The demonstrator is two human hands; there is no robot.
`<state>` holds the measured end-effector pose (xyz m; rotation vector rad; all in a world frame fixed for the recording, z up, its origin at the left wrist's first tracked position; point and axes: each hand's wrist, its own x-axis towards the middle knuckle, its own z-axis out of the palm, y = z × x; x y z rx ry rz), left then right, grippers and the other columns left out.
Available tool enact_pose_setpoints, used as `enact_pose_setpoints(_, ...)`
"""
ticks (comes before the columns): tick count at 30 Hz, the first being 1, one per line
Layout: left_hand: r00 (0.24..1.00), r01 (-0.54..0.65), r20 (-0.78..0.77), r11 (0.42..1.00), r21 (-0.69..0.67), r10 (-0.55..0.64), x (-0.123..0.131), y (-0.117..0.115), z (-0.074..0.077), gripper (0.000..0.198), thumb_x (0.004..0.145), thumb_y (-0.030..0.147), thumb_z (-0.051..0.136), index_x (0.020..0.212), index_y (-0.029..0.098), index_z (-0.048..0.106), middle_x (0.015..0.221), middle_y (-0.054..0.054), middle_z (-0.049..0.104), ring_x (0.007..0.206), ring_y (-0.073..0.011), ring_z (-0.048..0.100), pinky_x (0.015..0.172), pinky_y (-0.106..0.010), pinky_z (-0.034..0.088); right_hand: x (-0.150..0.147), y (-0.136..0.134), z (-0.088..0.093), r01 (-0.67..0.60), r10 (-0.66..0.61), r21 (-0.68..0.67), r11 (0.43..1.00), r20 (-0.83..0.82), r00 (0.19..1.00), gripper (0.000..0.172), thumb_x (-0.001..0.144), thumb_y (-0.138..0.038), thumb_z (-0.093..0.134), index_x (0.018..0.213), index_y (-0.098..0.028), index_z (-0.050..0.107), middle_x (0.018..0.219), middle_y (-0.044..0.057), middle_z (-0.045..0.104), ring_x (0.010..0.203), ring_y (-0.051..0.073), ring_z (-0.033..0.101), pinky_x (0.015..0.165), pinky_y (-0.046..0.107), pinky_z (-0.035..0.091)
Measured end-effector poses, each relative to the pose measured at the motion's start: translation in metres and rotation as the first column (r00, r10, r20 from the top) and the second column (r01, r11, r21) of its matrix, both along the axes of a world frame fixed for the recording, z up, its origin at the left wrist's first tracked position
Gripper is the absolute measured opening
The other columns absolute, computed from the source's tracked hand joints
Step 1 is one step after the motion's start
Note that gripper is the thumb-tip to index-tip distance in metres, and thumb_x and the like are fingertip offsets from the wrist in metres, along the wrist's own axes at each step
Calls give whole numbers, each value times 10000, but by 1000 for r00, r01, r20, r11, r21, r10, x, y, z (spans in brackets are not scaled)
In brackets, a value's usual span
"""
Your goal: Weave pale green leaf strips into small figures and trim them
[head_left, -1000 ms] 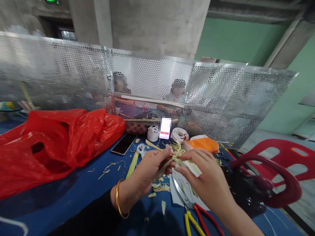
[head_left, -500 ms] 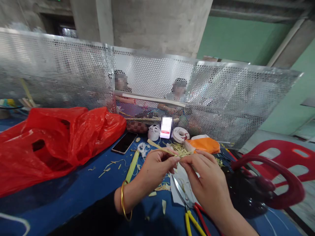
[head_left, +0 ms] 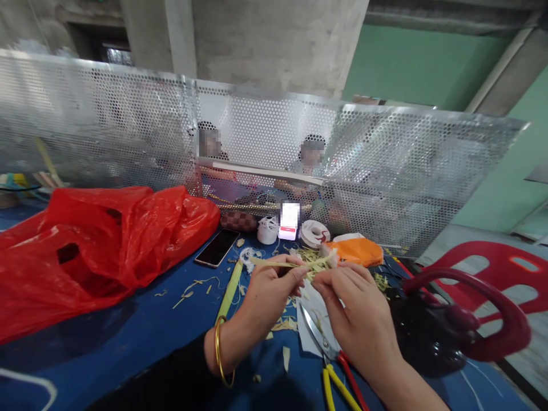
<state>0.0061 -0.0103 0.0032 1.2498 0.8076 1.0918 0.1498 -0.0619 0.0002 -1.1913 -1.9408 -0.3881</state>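
A perforated screen (head_left: 265, 123) is veiling two people (head_left: 302, 168) behind it. The view's left edge is cutting off a red bag (head_left: 103, 262) on the table (head_left: 171, 328). The right hand (head_left: 359, 311), thumb and forefinger nearly meeting, is partly covering red-handled shears (head_left: 315, 332); I cannot tell whether it is gripping anything. The left hand (head_left: 270, 292) is pinching a pale strip (head_left: 274, 263) above the table, hiding part of it.
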Motion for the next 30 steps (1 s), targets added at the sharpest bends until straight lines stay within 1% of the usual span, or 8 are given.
enact_pose_setpoints(4, 998, 41, 47, 997, -59, -38, 0, 1, -2, 198, 730, 327, 701, 776, 140, 655, 570, 35, 561, 504, -87, 487, 508, -210, 396, 2, 5, -6, 1, -23, -131, 991, -162, 986, 142, 914, -210, 521, 782, -221, 572, 731, 4, 656, 710, 179, 591, 732, 315, 427)
enact_pose_setpoints(8, 991, 94, 97, 994, -48, -89, -1, 2, -1, 215, 724, 345, 712, 774, 145, 654, 564, 41, 542, 514, -83, 467, 514, -205, 393, 6, 11, -9, -72, -63, -341, 937, -369, 927, 200, 914, -347, 526, 802, -214, 625, 789, 23, 663, 747, 190, 594, 701, 299, 440)
enact_pose_setpoints(10, 991, 106, 89, 993, -42, -102, -1, 2, -2, 194, 708, 321, 721, 756, 144, 659, 546, 45, 530, 506, -84, 462, 511, -206, 387, 6, 14, -10, -163, -81, -400, 902, -525, 847, 225, 899, -395, 538, 840, -205, 643, 827, 34, 671, 795, 204, 603, 724, 302, 452)
enact_pose_setpoints(13, 989, 136, 74, 989, -58, -132, 1, 2, -5, 128, 692, 261, 712, 724, 144, 671, 531, 46, 523, 501, -85, 460, 506, -208, 374, 5, 17, -14, -317, -113, -408, 856, -747, 655, 230, 855, -419, 600, 872, -197, 656, 791, 27, 673, 797, 213, 612, 726, 309, 471)
enact_pose_setpoints(15, 984, 167, 76, 984, -60, -163, 2, 1, -7, 105, 696, 250, 700, 706, 148, 676, 521, 49, 512, 496, -83, 447, 502, -208, 363, 4, 19, -17, -367, -128, -385, 846, -817, 562, 219, 820, -411, 651, 853, -195, 666, 769, 21, 671, 777, 206, 607, 719, 306, 475)
enact_pose_setpoints(16, 982, 179, 75, 982, -59, -174, 3, 1, -8, 108, 698, 255, 700, 701, 149, 679, 524, 49, 512, 493, -81, 441, 499, -208, 356, 4, 19, -19, -368, -128, -375, 851, -828, 547, 210, 807, -402, 668, 834, -194, 670, 763, 18, 670, 765, 199, 601, 717, 301, 471)
enact_pose_setpoints(24, 984, 177, -1, 983, -57, -177, 4, -1, -10, 95, 652, 233, 718, 649, 141, 695, 602, 24, 569, 514, -80, 449, 504, -215, 338, 5, 17, -23, -233, -99, -332, 914, -741, 665, 199, 839, -363, 628, 736, -193, 636, 741, 2, 644, 718, 166, 561, 685, 265, 434)
enact_pose_setpoints(30, 977, 197, -76, 979, -59, -201, 2, 0, -10, 78, 642, 227, 710, 652, 151, 697, 549, 39, 536, 513, -89, 447, 505, -218, 322, 1, 16, -25, -166, -114, -308, 937, -718, 686, 214, 836, -370, 616, 716, -193, 621, 705, 3, 629, 686, 169, 552, 640, 262, 426)
